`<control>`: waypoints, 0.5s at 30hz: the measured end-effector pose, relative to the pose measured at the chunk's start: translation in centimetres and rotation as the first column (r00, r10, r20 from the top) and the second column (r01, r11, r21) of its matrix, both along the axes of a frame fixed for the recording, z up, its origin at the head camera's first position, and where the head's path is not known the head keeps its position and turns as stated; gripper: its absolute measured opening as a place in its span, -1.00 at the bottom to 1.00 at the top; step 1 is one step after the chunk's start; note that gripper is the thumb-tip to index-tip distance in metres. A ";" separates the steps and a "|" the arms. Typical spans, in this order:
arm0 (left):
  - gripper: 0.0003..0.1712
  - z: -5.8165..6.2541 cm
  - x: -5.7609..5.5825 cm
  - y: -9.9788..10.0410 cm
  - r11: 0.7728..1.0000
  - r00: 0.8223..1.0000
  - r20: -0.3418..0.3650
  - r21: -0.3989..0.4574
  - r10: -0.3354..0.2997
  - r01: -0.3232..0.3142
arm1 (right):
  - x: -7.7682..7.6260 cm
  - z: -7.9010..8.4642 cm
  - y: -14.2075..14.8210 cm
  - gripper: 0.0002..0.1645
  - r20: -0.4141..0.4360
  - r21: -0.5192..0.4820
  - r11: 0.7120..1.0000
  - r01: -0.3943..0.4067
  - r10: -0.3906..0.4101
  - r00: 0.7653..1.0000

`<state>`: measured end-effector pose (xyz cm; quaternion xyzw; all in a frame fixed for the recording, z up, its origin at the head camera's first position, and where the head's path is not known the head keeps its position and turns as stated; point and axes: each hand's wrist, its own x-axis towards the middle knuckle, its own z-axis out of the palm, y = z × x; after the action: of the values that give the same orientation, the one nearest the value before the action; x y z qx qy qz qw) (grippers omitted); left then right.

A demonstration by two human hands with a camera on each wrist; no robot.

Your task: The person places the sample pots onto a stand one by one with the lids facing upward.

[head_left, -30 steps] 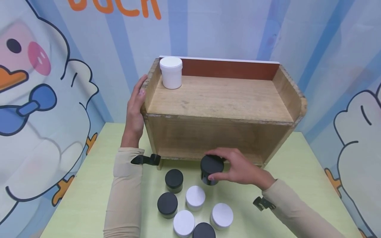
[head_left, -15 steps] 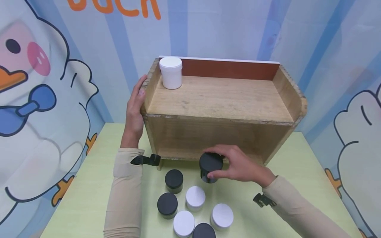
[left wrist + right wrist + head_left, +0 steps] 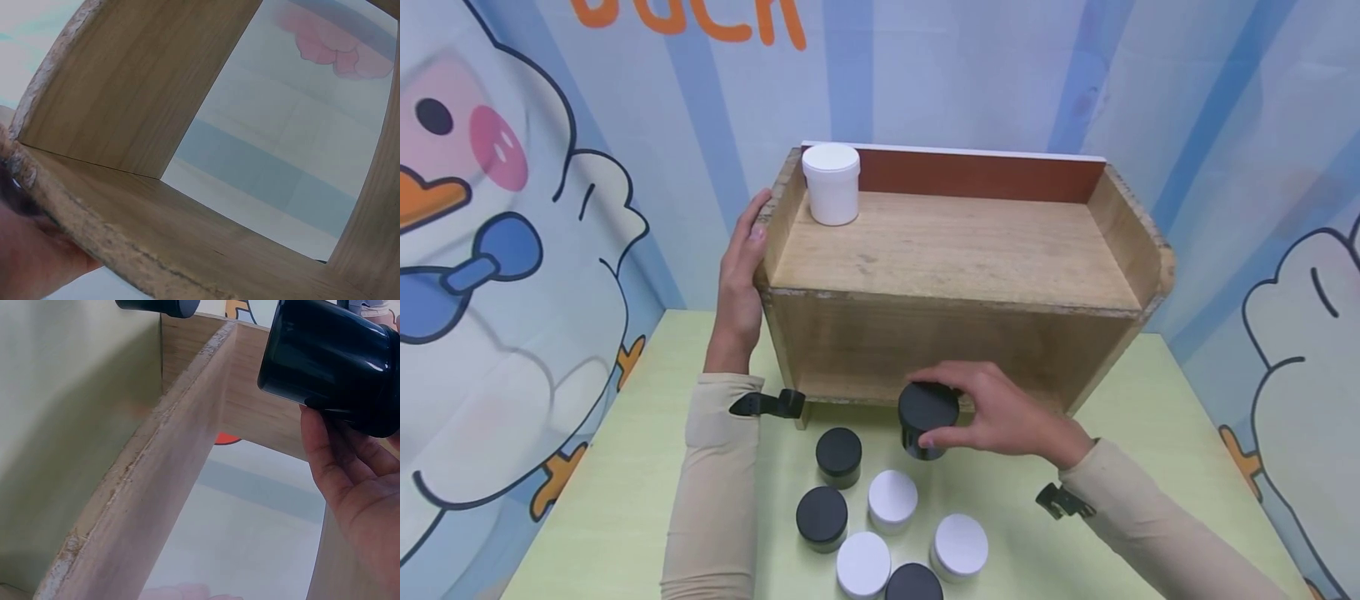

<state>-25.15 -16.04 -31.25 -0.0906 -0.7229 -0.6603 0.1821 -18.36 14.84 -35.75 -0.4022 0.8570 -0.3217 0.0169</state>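
Note:
A black lidded jar [image 3: 928, 417] is pinched between the thumb and fingers of my right hand [image 3: 1007, 412], held up in front of the lower level of a two-level wooden shelf [image 3: 955, 250]. In the right wrist view the glossy black jar [image 3: 331, 362] is off the table, with fingers [image 3: 325, 450] along its side. My left hand [image 3: 741, 283] rests against the outer left side of the shelf, its fingers extended along the panel. A white lidded jar [image 3: 832, 183] stands upright on the upper level, in the left corner.
In front of the shelf, several jars stand on the pale green table [image 3: 617, 467]: black ones [image 3: 838, 456] and white ones [image 3: 892, 500], close together. Behind is a blue striped backdrop [image 3: 955, 75] with cartoon ducks. The shelf's side panels [image 3: 1131, 242] rise above its upper board.
My right hand has moved the black jar slightly up and left, toward the shelf's lower level. The left hand and the other jars have stayed in place.

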 end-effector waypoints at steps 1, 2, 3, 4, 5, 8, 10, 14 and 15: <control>-0.38 0.0 0.0 0.0 1.000 1.000 0.000 0.002 -0.001 0.001 | 0.0 0.1 0.0 -0.22 -0.001 -0.001 1.000 -0.002 0.002 1.000; -0.38 0.0 0.0 0.0 1.000 1.000 0.000 0.003 -0.001 0.001 | 0.0 0.1 -0.1 -0.22 -0.001 -0.003 1.000 -0.005 0.005 1.000; -0.38 0.0 -0.1 0.0 1.000 1.000 0.000 0.003 0.000 0.000 | 0.0 0.2 -0.1 -0.22 0.001 -0.004 1.000 -0.007 0.007 1.000; -0.38 0.0 -0.1 0.0 1.000 1.000 0.000 0.003 0.000 0.000 | 0.0 0.2 -0.1 -0.22 0.000 -0.005 1.000 -0.009 0.009 1.000; -0.38 0.0 -0.1 0.0 1.000 1.000 0.000 0.004 0.000 0.000 | 0.0 0.3 -0.1 -0.22 0.001 -0.006 1.000 -0.010 0.010 1.000; -0.38 0.0 0.0 0.0 1.000 1.000 -0.006 0.000 -0.001 0.001 | 0.0 0.5 -0.3 -0.21 0.003 -0.009 1.000 -0.013 0.013 1.000; -0.38 -0.1 -0.1 0.0 1.000 1.000 -0.006 0.000 -0.001 0.001 | 0.0 0.6 -0.3 -0.20 -0.003 -0.009 1.000 -0.015 0.015 1.000; -0.38 -0.1 -0.1 0.0 1.000 1.000 -0.003 0.001 0.001 -0.001 | -0.1 0.9 -0.4 -0.20 -0.019 -0.011 1.000 -0.022 0.021 1.000; -0.38 -0.1 -0.1 0.0 1.000 1.000 -0.001 0.002 0.002 -0.002 | -0.1 0.9 -0.4 -0.20 -0.022 -0.010 1.000 -0.024 0.023 0.999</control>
<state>-25.25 -16.03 -31.32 -0.0899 -0.7222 -0.6609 0.1831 -18.48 14.46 -34.82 -0.4158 0.8507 -0.3215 0.0091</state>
